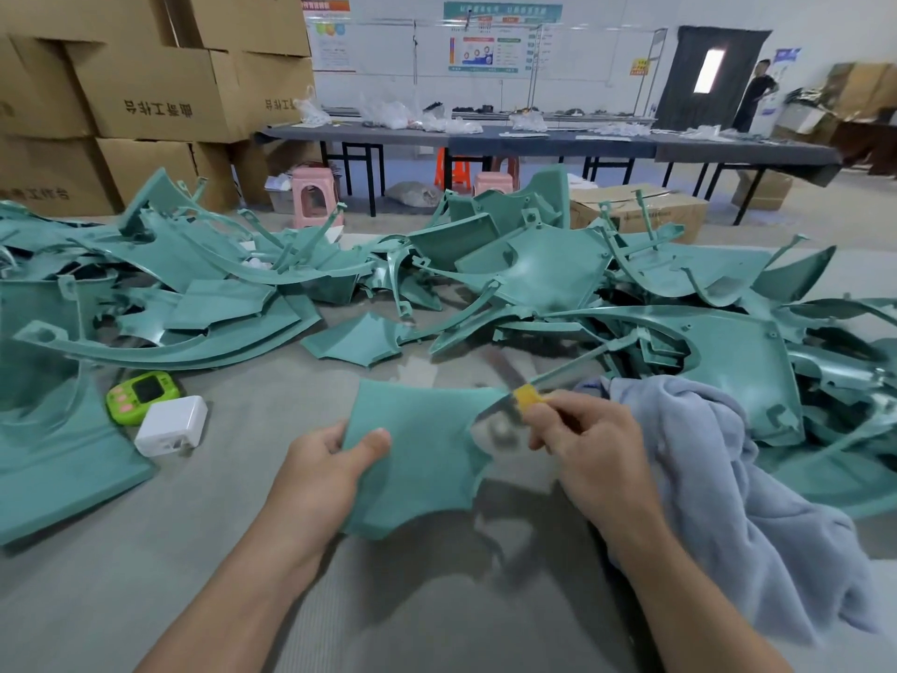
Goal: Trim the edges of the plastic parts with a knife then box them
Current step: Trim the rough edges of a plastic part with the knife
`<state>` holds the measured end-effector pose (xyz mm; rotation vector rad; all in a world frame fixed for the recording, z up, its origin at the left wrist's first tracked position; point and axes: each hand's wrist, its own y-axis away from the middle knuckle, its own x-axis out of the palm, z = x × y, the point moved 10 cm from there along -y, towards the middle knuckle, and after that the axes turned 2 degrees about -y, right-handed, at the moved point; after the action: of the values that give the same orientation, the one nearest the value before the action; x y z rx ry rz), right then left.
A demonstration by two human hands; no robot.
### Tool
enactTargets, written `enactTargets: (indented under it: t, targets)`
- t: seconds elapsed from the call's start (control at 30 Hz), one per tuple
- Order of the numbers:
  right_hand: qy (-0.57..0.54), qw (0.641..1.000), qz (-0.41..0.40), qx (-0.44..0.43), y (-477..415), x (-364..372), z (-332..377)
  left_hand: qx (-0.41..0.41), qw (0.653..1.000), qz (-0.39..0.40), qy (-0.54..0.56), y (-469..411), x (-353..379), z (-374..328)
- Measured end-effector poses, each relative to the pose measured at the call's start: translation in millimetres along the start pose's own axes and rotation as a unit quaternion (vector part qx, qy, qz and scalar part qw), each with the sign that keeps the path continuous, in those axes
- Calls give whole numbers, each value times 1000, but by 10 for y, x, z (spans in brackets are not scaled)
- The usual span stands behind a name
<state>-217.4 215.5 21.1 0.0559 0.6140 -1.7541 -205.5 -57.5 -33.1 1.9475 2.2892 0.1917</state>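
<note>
2 hands, a bit apart. L hand (335, 459) pinches 1 flat green part (417, 459) by its left edge, thumb on top, over the gray table (233, 551) near the front edge. R hand (582, 444) grips 1 knife (522, 398) w/ a yellow handle. The blade is blurry, at the part's top right corner. Big pile of green parts (534, 279) along the back edge, too many to count. Left side: 1 green timer (141, 395) & 1 white charger (171, 426), just beside it. Right side: 1 blue cloth (728, 478).

- Green timer (143, 398) on the grey surface (242, 502), just beside a white adapter block (171, 426).
- Pale blue cloth (728, 478) bunched at the right.
- Pink stool (313, 196) on the floor beyond.
</note>
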Motion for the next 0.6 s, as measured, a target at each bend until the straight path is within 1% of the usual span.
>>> enactTargets:
  t: [0.03, 0.07, 0.1, 0.13, 0.2, 0.23, 0.27, 0.3, 0.33, 0.37, 0.4, 0.43, 0.47, 0.53, 0.57, 0.6]
  targets:
    - [32, 999, 38, 3, 9, 97, -3, -6, 1000, 8, 3, -1, 19, 7]
    - [68, 996, 56, 14, 6, 151, -30, -9, 1000, 10, 1, -10, 15, 14]
    - [99, 993, 47, 32, -8, 152, -74, -7, 1000, 5, -9, -26, -10, 21]
    - [124, 991, 12, 55, -31, 86, -129, -3, 1000, -5, -29, -42, -46, 22]
    - [160, 977, -106, 92, -58, -205, -198, 9, 998, -22, -66, -71, -105, 25]
    - [159, 972, -151, 85, -40, -324, -171, 14, 997, -27, -73, -72, -112, 17]
    - [146, 974, -160, 61, -19, -362, -118, 17, 997, -32, -73, -64, -110, 2]
    - [125, 983, -129, 31, -8, -297, -57, 17, 997, -33, -68, -60, -100, -2]
    - [106, 992, -70, 10, 13, -153, 3, 17, 997, -34, -59, -59, -95, -5]
    - [97, 995, -3, 8, 52, 24, 25, 15, 998, -35, -51, -60, -94, -5]
    - [101, 994, 38, 16, 87, 134, 10, 12, 998, -35, -44, -61, -95, -1]
    - [116, 992, 28, 30, 80, 123, -35, 9, 999, -32, -36, -64, -93, 6]
    - [133, 989, -20, 53, 37, 6, -90, 8, 999, -30, -35, -67, -94, 17]
    - [147, 971, -161, 100, 9, -376, -165, 12, 998, -31, -46, -74, -99, 21]
    - [132, 967, -197, 91, 23, -486, -167, 17, 998, -31, -51, -74, -96, 15]
    - [110, 974, -190, 60, 26, -482, -127, 21, 998, -35, -56, -76, -96, 7]
